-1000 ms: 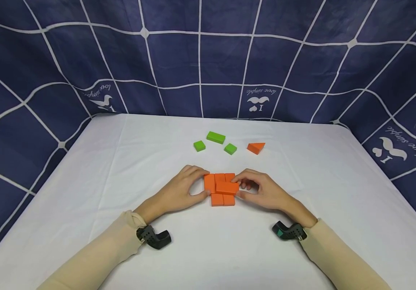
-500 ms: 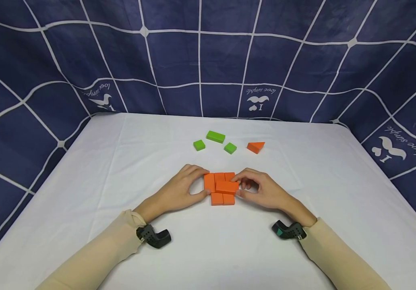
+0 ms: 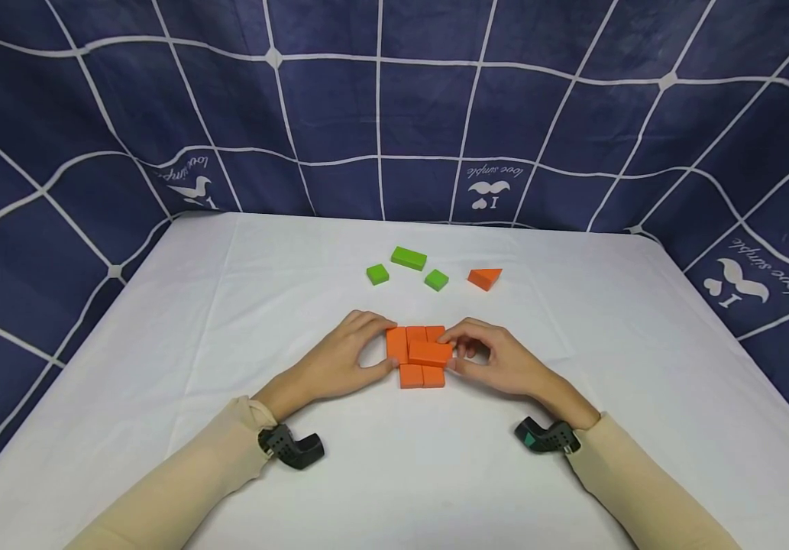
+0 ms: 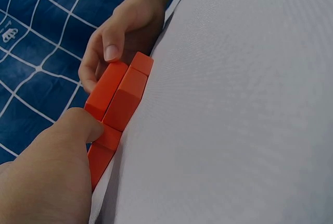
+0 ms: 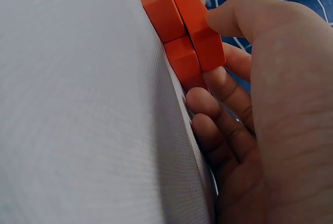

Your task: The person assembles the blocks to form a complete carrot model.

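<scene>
In the head view, several orange blocks lie flat and close together at the middle of the table. My left hand holds the leftmost orange block between thumb and fingertips at its left side. My right hand pinches the right end of a rectangular orange block, which rests on top of the flat ones. The right wrist view shows my thumb on the face of this upper block, with fingers behind and below it. Two orange blocks stick out at the near side, one of them the near left block.
Behind the hands lie a long green block, two small green blocks, one at the left and one at the right, and an orange triangular block. A white cloth covers the table. A blue checked curtain stands behind.
</scene>
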